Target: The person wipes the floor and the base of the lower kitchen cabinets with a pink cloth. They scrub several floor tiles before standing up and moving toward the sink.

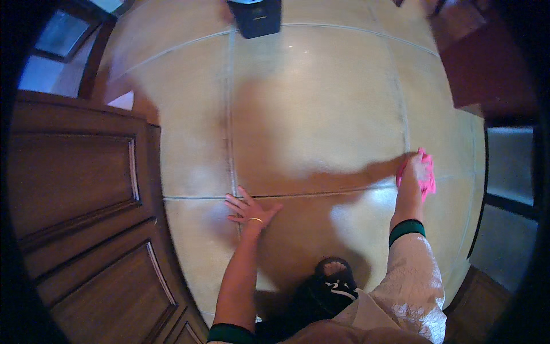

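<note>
My left hand (251,209) is spread with its fingers apart above the tiled floor (322,112), holding nothing; a thin bracelet circles its wrist. Whether it touches the floor I cannot tell. At the right, my right hand (417,167) is on a crumpled pink cloth (427,180), which bunches out around the hand near a grout line. The fingers are partly hidden by the blur and the cloth. Between my arms, near the bottom, a black sandal (337,279) shows on a foot.
Dark wooden panelled furniture (81,180) stands along the left. A dark bin (261,19) is on the floor at the top. Reddish-brown furniture (490,64) stands at the upper right, and a dark-framed panel (509,167) lines the right side.
</note>
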A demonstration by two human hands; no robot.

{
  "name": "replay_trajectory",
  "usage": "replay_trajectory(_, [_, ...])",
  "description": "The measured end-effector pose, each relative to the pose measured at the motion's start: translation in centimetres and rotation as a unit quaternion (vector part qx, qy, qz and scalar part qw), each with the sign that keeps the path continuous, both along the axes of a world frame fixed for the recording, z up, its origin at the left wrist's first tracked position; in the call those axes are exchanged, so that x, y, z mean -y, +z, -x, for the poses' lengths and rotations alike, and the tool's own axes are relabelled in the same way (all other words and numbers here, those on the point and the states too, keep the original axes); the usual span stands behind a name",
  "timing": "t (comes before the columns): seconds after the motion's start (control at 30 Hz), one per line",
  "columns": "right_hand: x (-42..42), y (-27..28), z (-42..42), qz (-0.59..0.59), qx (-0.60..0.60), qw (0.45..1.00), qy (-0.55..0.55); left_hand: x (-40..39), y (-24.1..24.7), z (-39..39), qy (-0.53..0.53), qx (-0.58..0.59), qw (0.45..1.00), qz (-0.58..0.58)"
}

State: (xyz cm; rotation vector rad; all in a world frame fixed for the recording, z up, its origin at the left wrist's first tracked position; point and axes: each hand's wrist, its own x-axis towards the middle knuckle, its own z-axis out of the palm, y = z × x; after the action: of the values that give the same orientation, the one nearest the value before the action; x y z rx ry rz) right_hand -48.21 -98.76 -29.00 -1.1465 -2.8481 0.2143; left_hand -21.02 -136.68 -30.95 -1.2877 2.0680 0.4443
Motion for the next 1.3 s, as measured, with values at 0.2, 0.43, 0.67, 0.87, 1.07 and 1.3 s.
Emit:
replay_trajectory(0.2, [16.8,-7.3,16.1,-0.034,-0.139,0.908,0.393,-0.8,-0.9,0.2,-0.007,-0.028,0.999,-0.036])
replay_trajectory(0.43, [50.0,-5.1,-0.7,0.205,-0.063,0.735,0.643,-0.3,-0.6,0.3,-0.011,-0.003,0.999,-0.033])
replay_trajectory(0.67, [52.8,-9.2,-24.9,0.188,-0.261,0.336,0.885,-0.5,0.0,-0.9,-0.104,-0.225,0.969,0.013])
replay_trajectory(0.87, [53.5,-8.2,-17.0,0.591,0.033,0.418,0.689,-0.2,-1.8,-2.5,-0.102,-0.197,0.975,-0.002])
replay_trajectory(1.07, [35.0,-5.2,-1.1,0.056,-0.074,0.747,0.658,-0.3,-1.0,-0.4,-0.010,-0.056,0.997,-0.055])
replay_trajectory(1.3, [4.8,-8.2,-5.6,-0.073,-0.143,0.918,0.362,0.0,0.0,-0.5,-0.032,-0.063,0.995,-0.075])
